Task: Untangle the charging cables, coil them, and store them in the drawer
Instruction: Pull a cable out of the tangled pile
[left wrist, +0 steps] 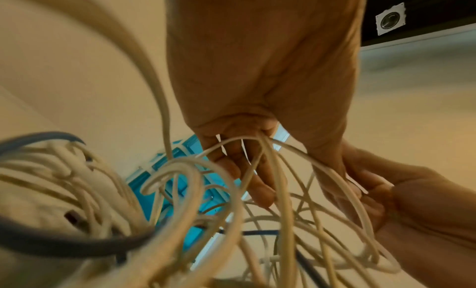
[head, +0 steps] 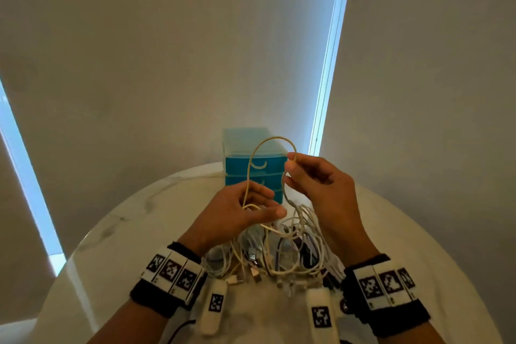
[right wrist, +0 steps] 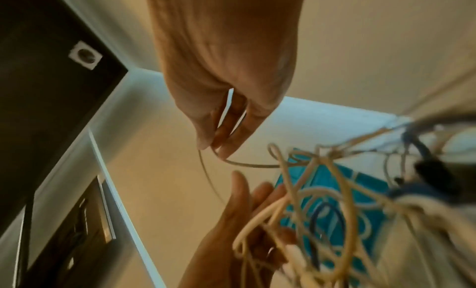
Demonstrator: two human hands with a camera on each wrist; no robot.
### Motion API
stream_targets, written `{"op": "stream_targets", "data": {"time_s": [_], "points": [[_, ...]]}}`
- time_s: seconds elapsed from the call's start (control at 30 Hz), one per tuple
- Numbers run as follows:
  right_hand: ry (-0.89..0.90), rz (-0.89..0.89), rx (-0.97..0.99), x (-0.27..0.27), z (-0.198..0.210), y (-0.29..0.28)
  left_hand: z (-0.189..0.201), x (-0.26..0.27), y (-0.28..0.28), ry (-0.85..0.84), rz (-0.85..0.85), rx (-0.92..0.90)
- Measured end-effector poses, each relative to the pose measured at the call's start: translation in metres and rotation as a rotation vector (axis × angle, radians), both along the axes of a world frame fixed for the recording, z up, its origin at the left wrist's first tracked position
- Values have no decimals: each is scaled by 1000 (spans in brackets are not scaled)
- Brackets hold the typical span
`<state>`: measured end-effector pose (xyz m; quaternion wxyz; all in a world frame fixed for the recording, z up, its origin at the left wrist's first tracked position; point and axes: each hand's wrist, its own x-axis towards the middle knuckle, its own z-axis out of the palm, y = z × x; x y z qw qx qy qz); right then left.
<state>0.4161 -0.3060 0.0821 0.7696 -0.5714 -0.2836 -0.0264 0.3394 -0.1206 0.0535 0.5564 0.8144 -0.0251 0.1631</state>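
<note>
Far left: strip of bright window light (head: pixel 16 165) showing beside a drawn pale blind (head: pixel 167 50).

Round white marble table (head: pixel 117 234) is carrying everything.

Left hand (head: pixel 240 212) is sitting low over the table centre, palm up, fingers curled round a cream cable (head: pixel 252 159); a small loop of it is lying in the palm. In the left wrist view several pale strands are passing through those fingers (left wrist: pixel 260 188).

The cream cable is rising from the left hand, arching up in front of the drawer unit and coming down to the right hand.

Tangle of cables (head: pixel 282 251) is lying on the table between and just below both wrists: mostly white and cream, a few dark ones, USB plugs poking out at the near edge. It is crowding the space beneath both hands.

Teal plastic drawer unit (head: pixel 255 165) is standing at the far edge of the table behind the hands, drawers closed, partly masked by the raised loop and the fingers.

Right hand (head: pixel 321 184) is held higher, thumb and fingertips pinching the cream cable; the right wrist view confirms the pinch at the fingertips (right wrist: pixel 226 146).

Right: second strip of window light (head: pixel 332 50).
</note>
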Motion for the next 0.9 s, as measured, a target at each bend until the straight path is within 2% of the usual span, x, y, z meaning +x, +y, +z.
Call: {"op": "stream_targets", "data": {"time_s": [0.07, 0.2, 0.27, 0.37, 0.43, 0.53, 0.67, 0.73, 0.8, 0.83, 0.9], "points": [[44, 124, 29, -9, -1, 7, -2, 0, -6, -42, -3, 41], [-64, 110, -104, -6, -9, 14, -5, 1, -6, -123, 121, 36], [-129, 54, -267, 4, -17, 6, -4, 1, 2, -144, 203, -22], [-151, 9, -637, 18, -39, -4, -2, 2, 10, -220, 312, -223], [-138, -51, -719, 26, -46, -11, -2, 3, 9, -277, 380, -288], [-150, -141, -668, 34, -44, -23, -2, 3, 1, -331, 379, -329], [-277, -68, -787, 27, -44, -20, 1, 4, -6, -342, 228, -245], [-272, -242, -634, 27, -40, -20, 1, 4, -4, -294, 133, -135], [-162, -429, -286, 27, -29, -26, 1, 2, -3, -222, 59, -76], [-112, -445, -146, 27, -23, -29, 1, 2, -3, -192, 29, -90], [-40, -356, -63, 20, -16, -30, 0, 2, -5, -145, -18, -109]]}}
